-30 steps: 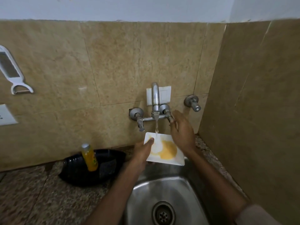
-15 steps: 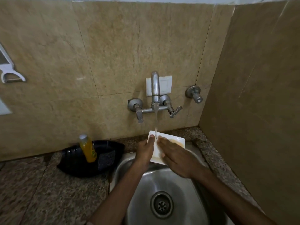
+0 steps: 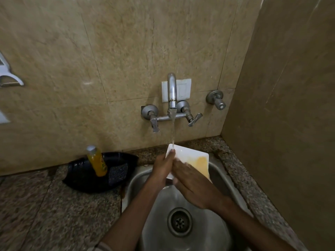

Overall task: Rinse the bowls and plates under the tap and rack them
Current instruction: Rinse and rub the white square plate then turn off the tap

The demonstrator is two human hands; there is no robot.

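Note:
A white square plate [image 3: 190, 156] with a yellow-orange smear on its right side is tilted over the steel sink [image 3: 213, 230]. Water runs from the wall tap [image 3: 172, 98] onto the plate's upper left corner. My left hand [image 3: 163, 169] grips the plate's left edge, thumb on top near the stream. My right hand [image 3: 192, 185] lies flat across the plate's lower face, fingers straight and pressing on it, hiding that part of the plate.
A black tray [image 3: 85, 180] on the granite counter left of the sink holds an orange soap bottle [image 3: 97, 161] and a dark scrub pad [image 3: 118, 172]. A second valve [image 3: 216, 99] sticks out right of the tap. A tiled side wall stands close on the right.
My right hand left the tap handle and came down flat onto the plate. The plate now sits lower over the sink, and the smear shows mostly on its right side.

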